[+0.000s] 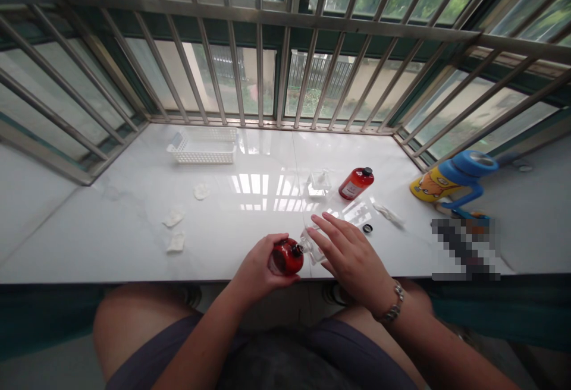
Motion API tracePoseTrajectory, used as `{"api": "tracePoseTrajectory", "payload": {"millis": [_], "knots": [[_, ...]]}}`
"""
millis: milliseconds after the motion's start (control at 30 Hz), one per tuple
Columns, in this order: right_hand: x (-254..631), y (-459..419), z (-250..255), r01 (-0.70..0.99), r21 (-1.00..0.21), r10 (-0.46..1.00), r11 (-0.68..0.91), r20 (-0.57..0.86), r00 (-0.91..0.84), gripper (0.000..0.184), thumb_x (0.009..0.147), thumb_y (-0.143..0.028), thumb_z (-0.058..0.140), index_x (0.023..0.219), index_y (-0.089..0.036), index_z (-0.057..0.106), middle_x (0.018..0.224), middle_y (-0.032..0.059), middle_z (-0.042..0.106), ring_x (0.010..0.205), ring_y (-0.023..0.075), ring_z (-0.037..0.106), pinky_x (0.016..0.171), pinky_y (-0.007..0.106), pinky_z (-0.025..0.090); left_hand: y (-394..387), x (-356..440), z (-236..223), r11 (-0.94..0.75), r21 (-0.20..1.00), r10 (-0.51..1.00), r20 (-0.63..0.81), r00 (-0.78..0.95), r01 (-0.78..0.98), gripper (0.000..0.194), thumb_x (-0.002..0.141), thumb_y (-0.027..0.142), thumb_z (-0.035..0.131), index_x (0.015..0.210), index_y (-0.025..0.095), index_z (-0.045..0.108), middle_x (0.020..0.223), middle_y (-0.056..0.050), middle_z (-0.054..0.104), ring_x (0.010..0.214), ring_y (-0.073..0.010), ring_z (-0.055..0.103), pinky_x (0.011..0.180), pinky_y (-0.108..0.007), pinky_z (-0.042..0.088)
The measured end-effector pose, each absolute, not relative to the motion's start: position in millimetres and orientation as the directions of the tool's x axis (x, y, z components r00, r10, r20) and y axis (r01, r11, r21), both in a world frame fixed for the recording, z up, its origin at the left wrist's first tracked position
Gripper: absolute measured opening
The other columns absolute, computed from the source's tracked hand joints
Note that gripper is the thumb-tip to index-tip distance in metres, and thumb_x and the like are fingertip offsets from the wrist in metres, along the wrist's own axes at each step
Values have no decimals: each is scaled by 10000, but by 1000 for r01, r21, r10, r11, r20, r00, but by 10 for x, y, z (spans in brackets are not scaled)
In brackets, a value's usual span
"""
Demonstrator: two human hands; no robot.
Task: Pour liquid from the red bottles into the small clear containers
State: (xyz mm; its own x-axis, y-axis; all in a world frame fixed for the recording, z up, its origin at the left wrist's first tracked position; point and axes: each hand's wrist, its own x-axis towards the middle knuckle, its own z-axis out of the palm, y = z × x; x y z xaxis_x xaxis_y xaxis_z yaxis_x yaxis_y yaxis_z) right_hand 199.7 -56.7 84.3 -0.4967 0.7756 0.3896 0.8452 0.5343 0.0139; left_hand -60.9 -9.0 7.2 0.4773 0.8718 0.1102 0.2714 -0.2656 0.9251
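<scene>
My left hand (259, 268) is wrapped round a red bottle (288, 257) with a dark, uncapped neck. This bottle is tilted right, its mouth meeting the neck of a small clear glass bottle (316, 252). At the glass bottle is my right hand (352, 253), thumb on the near side and long fingers stretched over the far side, partly hiding it. To the right lies a black cap (367, 229). Farther back are a second red bottle (355, 184), with a black cap and pale label, and a clear square glass container (319, 182).
A white perforated basket (203, 155) stands at the back left. Small white pads (173, 217) lie on the left of the white counter (134, 247). A crumpled clear wrapper (388, 213) and a blue-yellow flask (452, 177) are on the right. Metal window bars (285, 75) border the back.
</scene>
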Motion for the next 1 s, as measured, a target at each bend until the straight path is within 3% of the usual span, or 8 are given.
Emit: {"api": "tracePoseTrajectory", "payload": {"millis": [367,1000], "knots": [[1994,-566,843,837,53,759,545,391,-520,545,989,-61,558,1525,-161,553,1597,179,574,1504,381,502,1122,601,546,-88,-608,59,-270,928,869,120,480,256,847,666,325,1020,1392,279,587,1350,-72,720,1241,-298,709,1116,-469,559],[1983,-572,878,839,90,765,536,369,-528,579,979,-57,587,1540,-192,548,1619,155,560,1519,378,493,1149,600,520,-85,-613,69,-261,929,869,108,483,263,849,661,328,1020,1392,284,591,1358,-74,720,1250,-306,707,1117,-475,560]]}}
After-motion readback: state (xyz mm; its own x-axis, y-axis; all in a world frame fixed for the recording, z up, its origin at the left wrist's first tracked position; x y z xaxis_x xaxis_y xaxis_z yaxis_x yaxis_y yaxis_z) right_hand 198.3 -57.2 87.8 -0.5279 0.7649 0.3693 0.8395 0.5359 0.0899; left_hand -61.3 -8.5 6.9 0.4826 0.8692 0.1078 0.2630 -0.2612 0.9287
